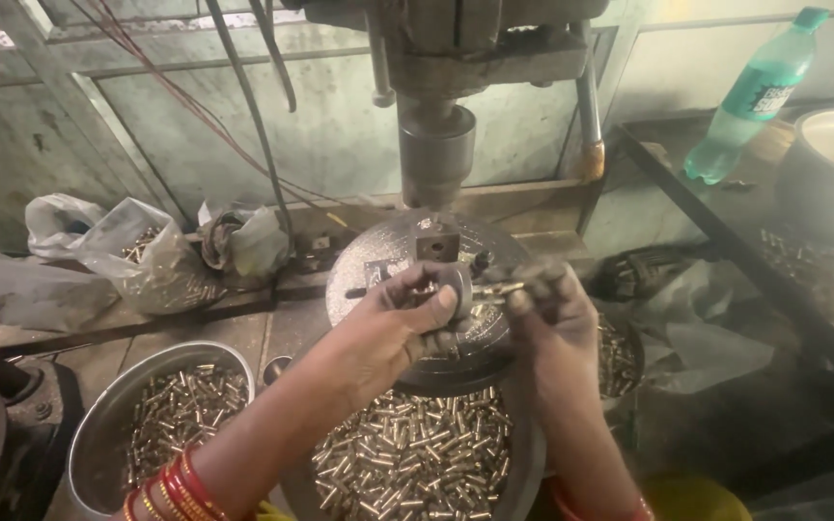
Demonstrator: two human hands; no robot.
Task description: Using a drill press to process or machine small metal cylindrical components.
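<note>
On the round steel work plate (393,253) of a drill press, directly beneath the chuck (436,152), both hands are working close together at a small fixture block (435,246). The left hand (407,314) rests over the front of the plate, its fingers (444,299) curled together around a small round metal part that is largely hidden by the hand; what exactly it grips cannot be told. The right hand (550,314) is just beside it, the fingers pinched together on a slim brass pin (499,288), which lies roughly level and points toward the left hand. The right hand is somewhat blurred, so the contact points are not sharp. Red bangles (180,487) sit on the left wrist. Below the plate, nearest the person, a wide metal bowl (531,453) is filled with short brass pieces (417,449). To its left, a second steel bowl (98,425) holds a thinner layer of the same brass pieces. Behind that, on the table (243,333), lie several crumpled plastic bags (137,256), one showing brass parts inside. Red and black cables (243,106) hang down the back wall. At the upper right, a green plastic bottle (760,92) leans tilted beside a large metal pot (832,164), well apart from the hands. More brass pieces lie scattered below the pot at the right edge.
</note>
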